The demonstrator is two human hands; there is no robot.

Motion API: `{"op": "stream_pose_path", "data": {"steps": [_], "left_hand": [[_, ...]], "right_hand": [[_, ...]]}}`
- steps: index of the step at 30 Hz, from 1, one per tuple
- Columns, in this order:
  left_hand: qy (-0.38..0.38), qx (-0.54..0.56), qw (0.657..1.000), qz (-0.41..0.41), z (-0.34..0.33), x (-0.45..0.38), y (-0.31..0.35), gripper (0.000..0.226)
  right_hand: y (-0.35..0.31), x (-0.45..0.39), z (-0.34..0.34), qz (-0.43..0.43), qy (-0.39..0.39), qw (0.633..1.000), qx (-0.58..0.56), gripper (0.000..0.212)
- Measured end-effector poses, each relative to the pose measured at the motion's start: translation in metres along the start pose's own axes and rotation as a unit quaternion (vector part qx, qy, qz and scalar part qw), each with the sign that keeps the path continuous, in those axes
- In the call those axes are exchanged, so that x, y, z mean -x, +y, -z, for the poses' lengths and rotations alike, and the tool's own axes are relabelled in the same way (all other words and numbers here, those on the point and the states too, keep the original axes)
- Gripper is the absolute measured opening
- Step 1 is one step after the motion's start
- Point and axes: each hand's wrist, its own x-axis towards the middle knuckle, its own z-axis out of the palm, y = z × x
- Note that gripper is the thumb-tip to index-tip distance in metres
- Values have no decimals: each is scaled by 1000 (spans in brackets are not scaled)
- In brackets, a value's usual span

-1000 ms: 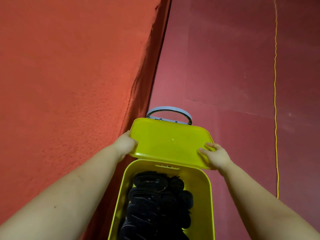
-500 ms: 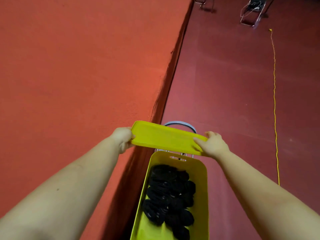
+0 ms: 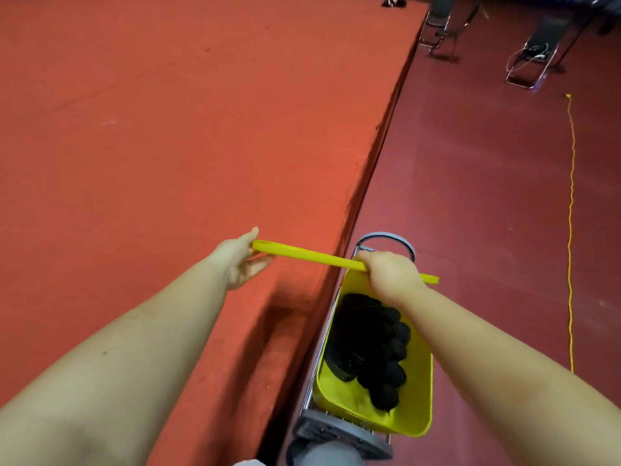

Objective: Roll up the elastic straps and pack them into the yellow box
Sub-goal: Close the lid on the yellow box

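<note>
No text, label, brand or number can be read anywhere.

This looks like a sports hall or gym. A large raised platform (image 3: 151, 146) covered in orange-red matting stretches away beyond the left hand's fingers (image 3: 258, 264), its dark edge dropping to a maroon sports floor (image 3: 470, 196) that spreads past the right hand's fingers (image 3: 376, 260). Far beyond both sets of fingers stand folding metal chairs (image 3: 534, 52), and a thin yellow cord (image 3: 570, 230) runs along the floor well to the right of them.
</note>
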Motion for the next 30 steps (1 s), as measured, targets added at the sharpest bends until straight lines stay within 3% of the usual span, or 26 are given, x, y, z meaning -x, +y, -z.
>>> {"op": "stream_pose_path", "data": {"steps": [3,9,16,21,26,30], "left_hand": [[-45,19,999,-1,11,8,-8,52],[-66,-97,993,29,4,21,-45,45],[-103,-239,963,67,-17,28,-89,52],[-124,-236,962,61,-25,29,-105,17],[-125,-290,949,22,-32,29,-107,31],[-123,-362,924,-4,-43,23,-115,32]], "right_hand": [[-7,5,14,-17,32,999,-39,14],[11,21,51,-116,56,977,-170,19],[37,33,20,-271,47,889,-367,37],[46,43,-12,-328,45,822,-463,40],[57,47,-33,-328,91,813,-472,33],[71,54,-70,-380,100,812,-431,27]]}}
